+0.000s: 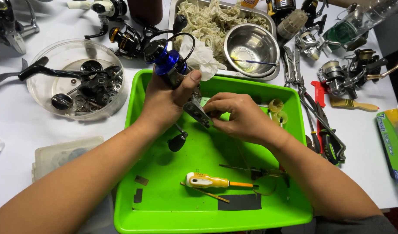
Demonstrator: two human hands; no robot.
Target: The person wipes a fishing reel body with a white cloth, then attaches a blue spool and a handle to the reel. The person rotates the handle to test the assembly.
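My left hand (166, 99) grips a fishing reel (170, 65) with a blue spool and black bail wire, holding it above the back edge of a bright green tray (173, 212). The reel's black handle knob (177, 142) hangs below my palm. My right hand (238, 116) pinches the reel's grey foot (198, 113) from the right, fingertips closed on it. In the tray lie a yellow and white screwdriver (212, 181), a thin stick, a slim dark tool (251, 171) and small translucent yellow rings (277, 110).
A clear round bowl (42, 60) at left holds dark reel parts and washers. Behind the tray a metal pan (175, 19) holds rags and a steel bowl (251, 47). Pliers and other tools (314, 117), more reels (346, 73) and a brush (353, 104) lie at right.
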